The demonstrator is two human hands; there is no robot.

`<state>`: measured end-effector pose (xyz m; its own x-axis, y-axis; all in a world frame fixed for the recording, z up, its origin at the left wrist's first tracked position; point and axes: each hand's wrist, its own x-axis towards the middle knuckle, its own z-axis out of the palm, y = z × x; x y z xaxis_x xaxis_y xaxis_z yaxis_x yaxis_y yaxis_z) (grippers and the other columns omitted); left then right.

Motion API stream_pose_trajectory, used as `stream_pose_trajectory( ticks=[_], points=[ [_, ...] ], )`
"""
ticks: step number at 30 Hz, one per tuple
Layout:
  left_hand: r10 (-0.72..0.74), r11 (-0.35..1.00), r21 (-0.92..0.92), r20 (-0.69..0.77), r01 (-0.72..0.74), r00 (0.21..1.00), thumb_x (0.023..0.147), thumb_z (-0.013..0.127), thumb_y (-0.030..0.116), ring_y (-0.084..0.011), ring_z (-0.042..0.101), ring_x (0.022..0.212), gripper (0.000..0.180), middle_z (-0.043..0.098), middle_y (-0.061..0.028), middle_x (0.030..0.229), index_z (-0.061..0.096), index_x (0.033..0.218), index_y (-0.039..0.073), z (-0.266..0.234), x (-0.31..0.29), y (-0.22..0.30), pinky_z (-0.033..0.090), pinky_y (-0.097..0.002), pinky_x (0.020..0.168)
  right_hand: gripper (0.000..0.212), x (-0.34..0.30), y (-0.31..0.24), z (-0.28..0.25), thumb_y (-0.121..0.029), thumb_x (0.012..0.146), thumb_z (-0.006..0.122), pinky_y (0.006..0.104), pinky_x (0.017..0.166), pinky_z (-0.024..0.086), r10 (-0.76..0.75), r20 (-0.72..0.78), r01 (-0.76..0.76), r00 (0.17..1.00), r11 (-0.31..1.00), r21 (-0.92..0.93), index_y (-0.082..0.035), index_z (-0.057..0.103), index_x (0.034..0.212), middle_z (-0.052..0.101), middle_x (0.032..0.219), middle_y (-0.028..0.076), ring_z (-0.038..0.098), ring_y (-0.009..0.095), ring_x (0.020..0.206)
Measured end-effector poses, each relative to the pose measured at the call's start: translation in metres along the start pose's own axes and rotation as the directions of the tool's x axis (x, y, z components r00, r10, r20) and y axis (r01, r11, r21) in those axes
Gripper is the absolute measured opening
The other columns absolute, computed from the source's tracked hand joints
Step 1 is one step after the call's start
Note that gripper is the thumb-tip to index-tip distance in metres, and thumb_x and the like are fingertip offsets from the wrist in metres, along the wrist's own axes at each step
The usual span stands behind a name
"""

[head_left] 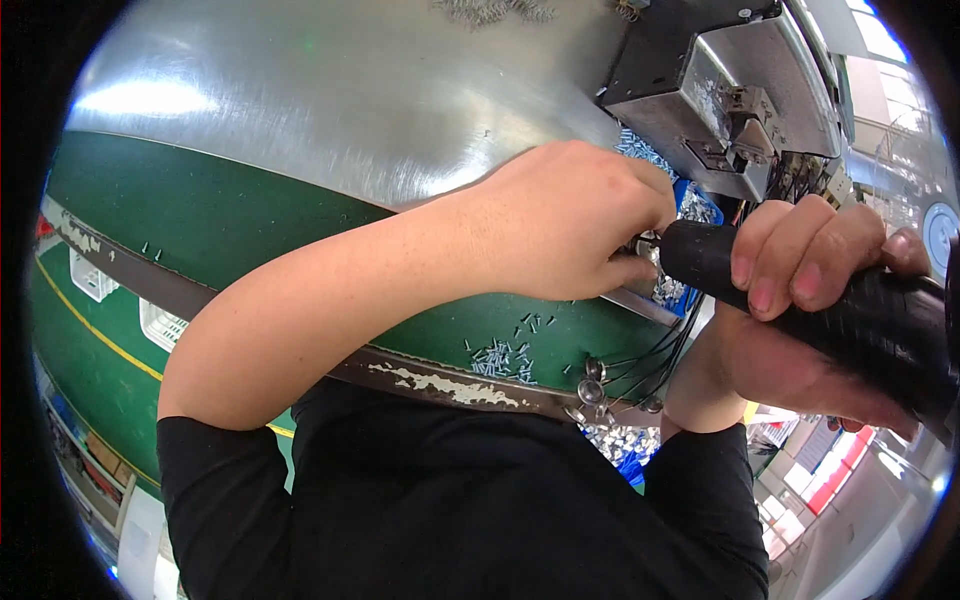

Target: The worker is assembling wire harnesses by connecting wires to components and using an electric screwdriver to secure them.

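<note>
My right hand (815, 265) wraps around a thick black cylindrical tool (705, 250) that looks like an electric screwdriver. Its narrow end points left, toward the fingers of my left hand (600, 225). Those fingers are curled in a pinch right at the tool's tip, above a blue bin (690, 300) of small shiny metal parts. What they pinch is mostly hidden behind the hand and the tool. Loose screws (500, 360) lie in a heap on the green bench mat (430, 330) below my left forearm.
A dark metal machine (690, 90) stands at the far right, with more screws (645, 148) by its base. Small round metal cups (592, 385) with black wires lie at the bench's near edge. A steel plate (330, 90) covers the far bench. White crates (160, 322) are lower left.
</note>
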<state>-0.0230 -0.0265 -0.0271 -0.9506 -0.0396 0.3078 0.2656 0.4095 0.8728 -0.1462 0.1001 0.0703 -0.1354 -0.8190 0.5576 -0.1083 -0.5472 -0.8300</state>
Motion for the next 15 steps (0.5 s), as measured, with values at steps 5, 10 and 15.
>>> stream_pose_trajectory(
  ticks=[5,10,15],
  points=[
    [0.009,1.000,0.018,0.019,-0.009,1.000,0.079,0.080,0.013,-0.0315,0.072,0.088,0.024,0.074,-0.0082,0.105,0.073,0.100,0.004,-0.002,0.001,0.001,0.057,-0.0400,0.075,0.107,0.000,0.000,0.004,-0.087,0.085,0.061,0.0307,0.057,0.044,-0.027,-0.027,0.028,0.999,0.999,0.027,-0.003,0.044,0.150,0.054,0.088,0.005,0.054,0.016,0.064],
    [0.135,0.990,0.048,-0.036,-0.134,0.990,0.079,0.083,0.017,-0.0326,0.072,0.092,0.034,0.073,-0.0104,0.108,0.074,0.109,0.003,0.002,0.003,0.003,0.057,-0.0403,0.078,0.109,0.017,-0.034,-0.017,-0.088,0.089,0.054,0.0351,0.060,0.045,-0.045,-0.013,0.046,0.999,0.997,0.058,-0.004,0.039,0.156,0.055,0.089,0.007,0.053,0.018,0.065],
    [0.328,0.926,0.257,-0.178,-0.278,0.928,0.076,0.087,0.016,-0.0304,0.071,0.095,0.042,0.073,-0.0123,0.106,0.072,0.113,0.003,0.002,0.004,0.008,0.057,-0.0418,0.084,0.103,0.006,-0.030,-0.045,-0.088,0.092,0.045,0.0395,0.074,0.046,0.126,-0.422,-0.129,0.898,0.991,0.023,-0.007,0.040,0.155,0.057,0.096,0.011,0.055,0.023,0.077]
  ],
)
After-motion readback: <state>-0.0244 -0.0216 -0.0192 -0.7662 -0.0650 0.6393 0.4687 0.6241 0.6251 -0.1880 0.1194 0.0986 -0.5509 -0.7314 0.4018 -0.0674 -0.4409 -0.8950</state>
